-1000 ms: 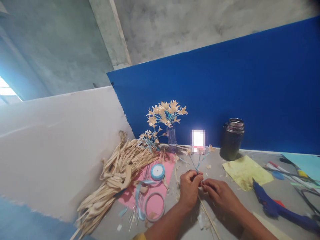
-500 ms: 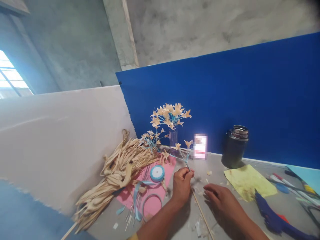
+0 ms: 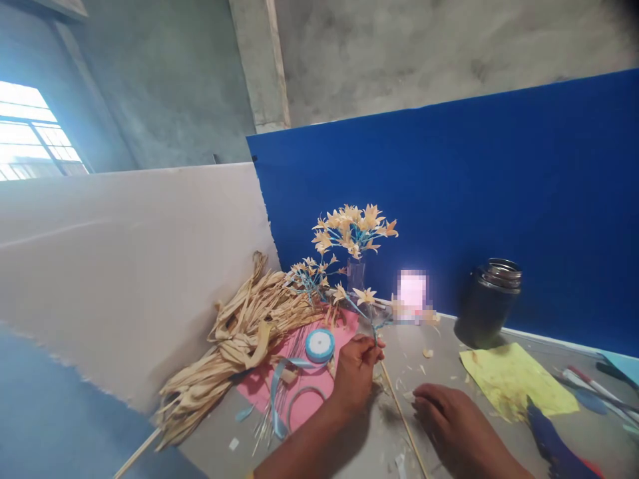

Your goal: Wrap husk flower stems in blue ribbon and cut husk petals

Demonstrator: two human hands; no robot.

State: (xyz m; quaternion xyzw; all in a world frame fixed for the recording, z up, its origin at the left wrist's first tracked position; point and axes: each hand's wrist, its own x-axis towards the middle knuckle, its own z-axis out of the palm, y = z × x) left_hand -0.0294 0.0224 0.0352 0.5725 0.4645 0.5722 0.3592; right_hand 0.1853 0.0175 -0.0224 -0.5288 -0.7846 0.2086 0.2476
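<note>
My left hand (image 3: 355, 379) pinches the thin stick stem (image 3: 403, 418) of a handmade flower sprig, just below where its branches part. Pale husk-like flowers (image 3: 366, 297) on blue-wrapped branches fan out above the fingers; one at the right is partly blurred. The stick slants down toward me between my hands. My right hand (image 3: 452, 422) is held low over the table, right of the stick, fingers loosely bent and holding nothing visible. A blue ribbon roll (image 3: 320, 346) lies on a pink sheet (image 3: 344, 326) left of my left hand.
Behind stands a clear vase (image 3: 356, 274) of similar flowers, beside a pixelated bright object (image 3: 413, 293). Dried husks (image 3: 244, 326) are heaped at left. At right are a dark open flask (image 3: 489, 303), a yellow sheet (image 3: 529, 382) with scraps, and a dark blue glue gun (image 3: 552, 439).
The sprig has turned in my left hand, so its flowers now spread to both sides. My right hand stays low beside the stick. The whole view has shifted slightly.
</note>
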